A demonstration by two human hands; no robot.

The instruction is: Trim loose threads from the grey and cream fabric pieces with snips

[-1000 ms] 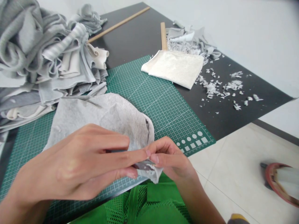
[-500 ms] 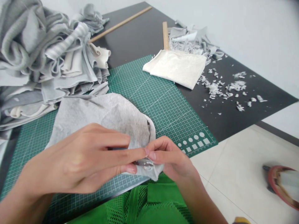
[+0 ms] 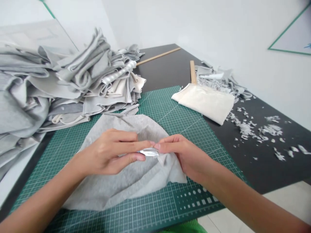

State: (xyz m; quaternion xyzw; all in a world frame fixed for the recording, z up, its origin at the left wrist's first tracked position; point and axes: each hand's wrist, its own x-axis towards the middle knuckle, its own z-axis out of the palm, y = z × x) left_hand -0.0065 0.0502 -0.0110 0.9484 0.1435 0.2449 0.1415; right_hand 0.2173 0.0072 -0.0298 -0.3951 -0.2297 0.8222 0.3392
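My left hand [image 3: 119, 150] is closed around a small tool with a shiny metal blade [image 3: 150, 152]; its handle is hidden in the fingers, so its exact kind does not show. The blade points right, at the edge of a piece of light grey cloth [image 3: 126, 186]. Thumb and forefinger of my right hand [image 3: 176, 150] pinch that cloth beside the blade tip, and the two hands' fingertips meet there. The rest of the cloth lies spread and wrinkled over a green cutting mat [image 3: 160, 100].
A big heap of grey cloth pieces [image 3: 80, 81] stands at the left. A folded cream cloth [image 3: 206, 102] lies across the mat's right edge, by a wooden strip [image 3: 193, 72]. White scraps [image 3: 245, 129] litter the black table [image 3: 243, 158]. Farther back lies a thin wooden stick [image 3: 159, 56].
The view has tilted up and shifted. Both hands and the pinched cloth edge are now farther from my body, over the mat. The cloth has turned, and the metal blade shows more clearly.
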